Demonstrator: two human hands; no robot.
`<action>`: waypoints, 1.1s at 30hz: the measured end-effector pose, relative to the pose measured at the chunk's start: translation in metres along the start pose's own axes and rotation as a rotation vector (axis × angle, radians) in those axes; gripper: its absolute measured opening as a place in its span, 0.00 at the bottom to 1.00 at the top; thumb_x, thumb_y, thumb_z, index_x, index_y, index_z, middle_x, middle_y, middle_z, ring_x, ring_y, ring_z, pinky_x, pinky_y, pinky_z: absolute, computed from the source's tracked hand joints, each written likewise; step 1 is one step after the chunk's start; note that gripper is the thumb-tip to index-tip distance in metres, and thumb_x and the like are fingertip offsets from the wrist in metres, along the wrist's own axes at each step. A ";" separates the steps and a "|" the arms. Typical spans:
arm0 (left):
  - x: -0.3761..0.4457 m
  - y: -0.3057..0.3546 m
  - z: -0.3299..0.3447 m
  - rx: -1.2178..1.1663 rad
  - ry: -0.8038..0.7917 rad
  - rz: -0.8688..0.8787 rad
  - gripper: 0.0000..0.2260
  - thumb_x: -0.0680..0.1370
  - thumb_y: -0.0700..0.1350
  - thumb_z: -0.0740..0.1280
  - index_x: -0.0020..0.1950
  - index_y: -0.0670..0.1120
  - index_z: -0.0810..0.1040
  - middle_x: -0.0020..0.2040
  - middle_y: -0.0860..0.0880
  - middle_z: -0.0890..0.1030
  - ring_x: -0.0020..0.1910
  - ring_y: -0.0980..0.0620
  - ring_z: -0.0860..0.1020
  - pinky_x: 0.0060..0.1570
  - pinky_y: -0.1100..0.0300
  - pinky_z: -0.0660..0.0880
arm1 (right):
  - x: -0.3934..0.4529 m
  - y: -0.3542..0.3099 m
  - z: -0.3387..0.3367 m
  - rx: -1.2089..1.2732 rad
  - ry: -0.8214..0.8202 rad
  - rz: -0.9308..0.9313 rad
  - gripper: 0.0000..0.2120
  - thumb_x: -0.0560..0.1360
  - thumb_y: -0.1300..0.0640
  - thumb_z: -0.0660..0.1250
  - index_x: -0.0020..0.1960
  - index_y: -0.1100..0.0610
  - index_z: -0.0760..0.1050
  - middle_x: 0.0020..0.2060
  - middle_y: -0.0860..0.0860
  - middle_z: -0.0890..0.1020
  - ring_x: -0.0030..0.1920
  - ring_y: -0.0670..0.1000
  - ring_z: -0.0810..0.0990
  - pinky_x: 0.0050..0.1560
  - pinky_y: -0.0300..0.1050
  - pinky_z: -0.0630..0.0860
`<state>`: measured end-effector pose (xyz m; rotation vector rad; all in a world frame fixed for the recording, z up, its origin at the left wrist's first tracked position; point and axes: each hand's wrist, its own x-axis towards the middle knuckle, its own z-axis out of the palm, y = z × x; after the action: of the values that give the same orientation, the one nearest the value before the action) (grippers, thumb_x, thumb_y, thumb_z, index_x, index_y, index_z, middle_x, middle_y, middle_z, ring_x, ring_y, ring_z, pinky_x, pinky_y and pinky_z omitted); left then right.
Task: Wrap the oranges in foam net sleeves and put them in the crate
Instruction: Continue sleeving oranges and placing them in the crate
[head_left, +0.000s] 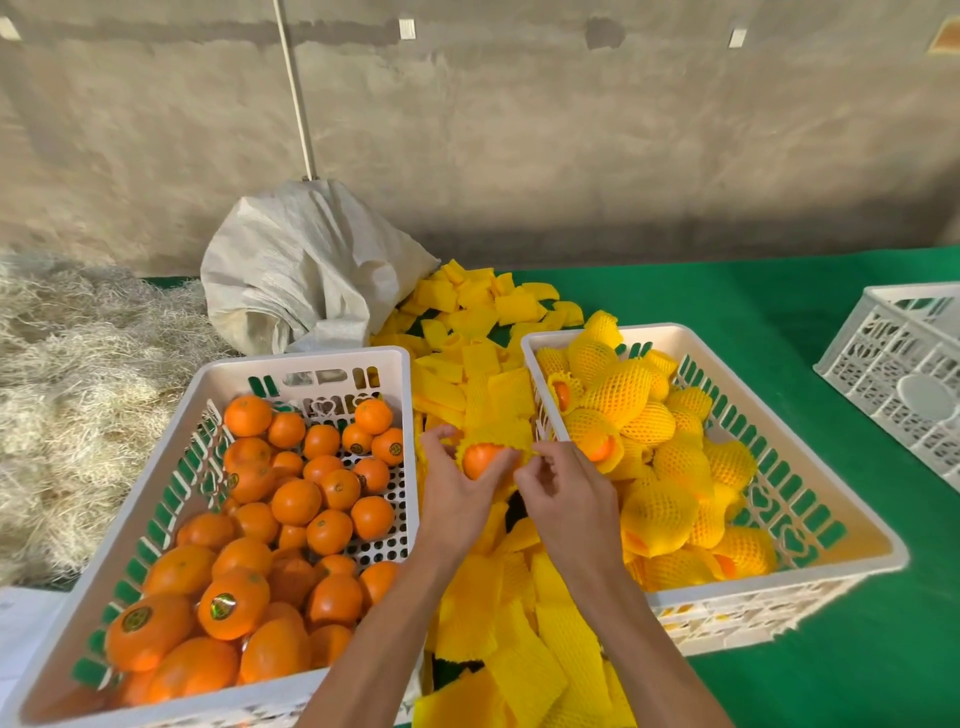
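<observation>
Between the two crates, my left hand (457, 486) grips an orange (480, 458) that is partly inside a yellow foam net sleeve (501, 434). My right hand (563, 491) pinches the sleeve's edge beside the orange. The white crate on the left (311, 358) holds several bare oranges (296, 501). Another white crate on the right (727, 364) holds several oranges wrapped in yellow sleeves (657, 512). Loose flat sleeves (467, 322) lie piled on the green table between and behind the crates.
A white woven sack (306, 270) lies behind the left crate, spilling sleeves. A third white crate (898, 374) stands at the far right on the green cloth (779, 301). Pale straw (78, 374) is heaped at the left. A concrete wall rises behind.
</observation>
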<state>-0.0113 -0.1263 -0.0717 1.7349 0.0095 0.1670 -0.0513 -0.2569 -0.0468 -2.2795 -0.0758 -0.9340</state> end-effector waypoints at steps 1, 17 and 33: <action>0.001 -0.002 -0.001 -0.023 -0.016 0.013 0.29 0.73 0.64 0.74 0.68 0.60 0.65 0.59 0.64 0.74 0.51 0.68 0.76 0.46 0.70 0.75 | -0.001 -0.002 0.002 0.008 0.010 -0.016 0.07 0.73 0.63 0.74 0.51 0.58 0.82 0.42 0.51 0.84 0.39 0.50 0.82 0.34 0.42 0.79; 0.005 0.000 0.001 -0.087 -0.025 -0.051 0.31 0.73 0.65 0.75 0.68 0.49 0.72 0.61 0.50 0.79 0.37 0.48 0.87 0.42 0.42 0.85 | -0.005 0.006 0.002 0.114 -0.154 0.205 0.18 0.82 0.61 0.65 0.71 0.59 0.76 0.39 0.49 0.81 0.30 0.42 0.73 0.31 0.25 0.66; 0.006 0.043 0.055 0.259 -0.346 0.460 0.18 0.79 0.46 0.75 0.67 0.50 0.76 0.64 0.53 0.75 0.51 0.58 0.80 0.49 0.58 0.80 | 0.014 0.023 -0.038 -0.118 0.190 0.000 0.07 0.78 0.61 0.69 0.55 0.56 0.82 0.56 0.49 0.81 0.57 0.52 0.77 0.58 0.46 0.72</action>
<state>-0.0029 -0.1868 -0.0379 1.9826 -0.6494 0.2066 -0.0573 -0.3005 -0.0305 -2.2846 0.0641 -1.1785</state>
